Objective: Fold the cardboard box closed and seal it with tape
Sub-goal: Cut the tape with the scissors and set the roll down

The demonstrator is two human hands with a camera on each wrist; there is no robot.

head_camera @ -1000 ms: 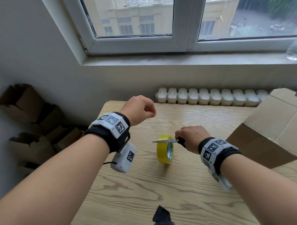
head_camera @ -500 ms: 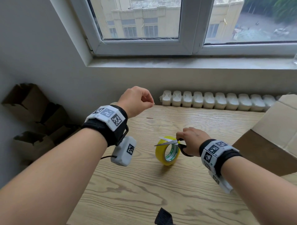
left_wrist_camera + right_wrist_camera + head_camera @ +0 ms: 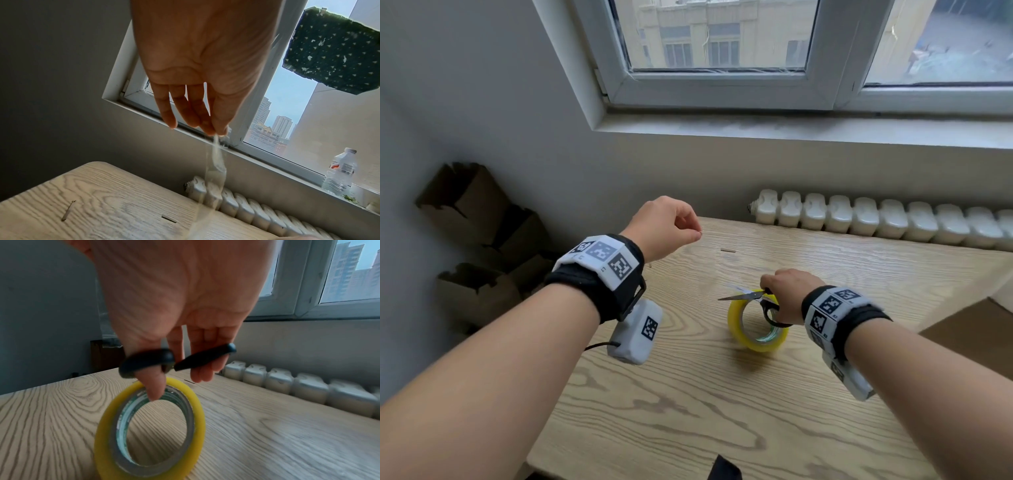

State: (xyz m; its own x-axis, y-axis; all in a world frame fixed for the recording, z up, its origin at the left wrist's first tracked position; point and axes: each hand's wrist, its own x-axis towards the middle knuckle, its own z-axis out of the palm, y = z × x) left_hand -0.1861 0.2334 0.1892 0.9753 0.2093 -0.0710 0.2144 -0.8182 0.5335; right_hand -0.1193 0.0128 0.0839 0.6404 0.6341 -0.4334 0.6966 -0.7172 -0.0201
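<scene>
Left hand: your left hand [image 3: 666, 224] is raised above the tabletop [image 3: 688, 394], grip pinched on a clear tape strip [image 3: 216, 164] that hangs from your fingertips [image 3: 213, 129].
Right hand: your right hand [image 3: 789, 291] has its grip clamped on black-handled scissors [image 3: 751, 296], thumb through one loop, blades apart.
Tape roll: the yellow tape roll [image 3: 756, 323] stands on edge on the tabletop, right under the scissors.
Box: the cardboard box [image 3: 976, 322] sits at the right edge, mostly out of frame.
</scene>
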